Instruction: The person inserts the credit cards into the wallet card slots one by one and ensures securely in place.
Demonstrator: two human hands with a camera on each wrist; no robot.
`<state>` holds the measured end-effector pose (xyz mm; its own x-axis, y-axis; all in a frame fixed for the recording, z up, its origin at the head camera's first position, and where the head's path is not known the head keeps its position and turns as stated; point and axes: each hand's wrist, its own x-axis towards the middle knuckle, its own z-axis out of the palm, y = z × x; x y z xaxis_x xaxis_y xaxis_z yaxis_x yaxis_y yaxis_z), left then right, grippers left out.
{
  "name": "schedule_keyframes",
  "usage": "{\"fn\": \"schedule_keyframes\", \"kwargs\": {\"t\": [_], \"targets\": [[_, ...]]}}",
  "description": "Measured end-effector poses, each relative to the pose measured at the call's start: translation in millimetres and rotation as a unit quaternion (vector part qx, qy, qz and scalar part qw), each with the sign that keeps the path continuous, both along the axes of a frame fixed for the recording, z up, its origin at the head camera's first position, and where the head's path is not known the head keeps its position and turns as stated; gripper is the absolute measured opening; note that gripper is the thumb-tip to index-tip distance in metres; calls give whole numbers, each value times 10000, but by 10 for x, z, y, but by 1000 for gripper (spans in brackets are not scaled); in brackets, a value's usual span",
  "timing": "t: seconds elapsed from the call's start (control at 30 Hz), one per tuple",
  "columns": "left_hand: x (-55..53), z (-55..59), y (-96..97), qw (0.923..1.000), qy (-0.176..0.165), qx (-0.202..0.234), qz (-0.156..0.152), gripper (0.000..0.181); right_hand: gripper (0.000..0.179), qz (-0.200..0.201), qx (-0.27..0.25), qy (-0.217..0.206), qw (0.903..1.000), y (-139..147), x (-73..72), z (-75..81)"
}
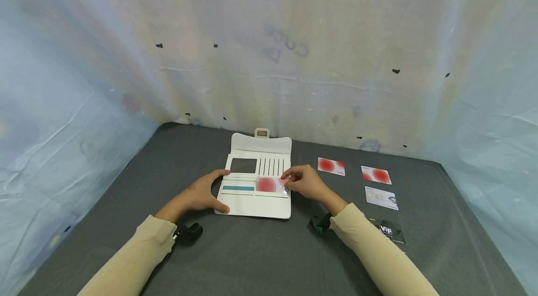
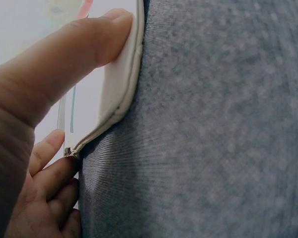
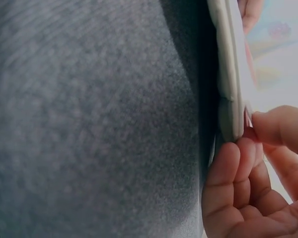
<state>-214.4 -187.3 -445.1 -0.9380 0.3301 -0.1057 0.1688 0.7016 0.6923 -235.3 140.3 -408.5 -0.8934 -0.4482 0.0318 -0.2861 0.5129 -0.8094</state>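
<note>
A white wallet (image 1: 252, 206) lies unfolded, its strap pointing away, with a dark window, card slots and a blue strip showing. My left hand (image 1: 203, 192) holds its left edge, the thumb on top near the front corner and the fingers at the side edge; in the left wrist view the same hand (image 2: 49, 173) touches a small zip end. My right hand (image 1: 308, 183) pinches the right end of a card with red circles (image 1: 266, 185), which lies along the wallet's middle pocket. The right wrist view shows the fingers (image 3: 223, 166) at the wallet's edge, the card mostly hidden.
Two more red-circle cards (image 1: 331, 166) (image 1: 376, 175) lie right of the wallet. Below them are a silver VIP card (image 1: 381, 198) and a black VIP card (image 1: 385, 229), partly hidden by the right sleeve. The dark grey table (image 1: 252, 258) meets a pale curtain (image 1: 269, 53) at the back.
</note>
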Motion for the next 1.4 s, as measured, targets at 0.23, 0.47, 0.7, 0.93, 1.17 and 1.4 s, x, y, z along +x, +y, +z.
{"fn": "schedule_keyframes", "kwargs": {"t": [0.23, 0.47, 0.7, 0.93, 1.17, 1.4], "targets": [[2, 0, 5, 10000, -1, -43, 27, 109, 17, 4, 124, 118, 9999, 21, -66, -107], [2, 5, 8, 10000, 31, -74, 13, 109, 16, 28, 153, 100, 9998, 20, -55, -87], [0, 1, 3, 9999, 51, -80, -35, 108, 18, 127, 170, 119, 9997, 19, -68, -113], [2, 12, 3, 10000, 23, -34, -34, 108, 17, 228, 289, 209, 9991, 26, -76, -92], [2, 12, 5, 10000, 36, -39, -46, 108, 16, 429, 392, 223, 9981, 35, -86, -82], [-2, 2, -3, 10000, 40, -37, -54, 108, 15, 546, 546, 227, 9968, 31, -82, -68]]}}
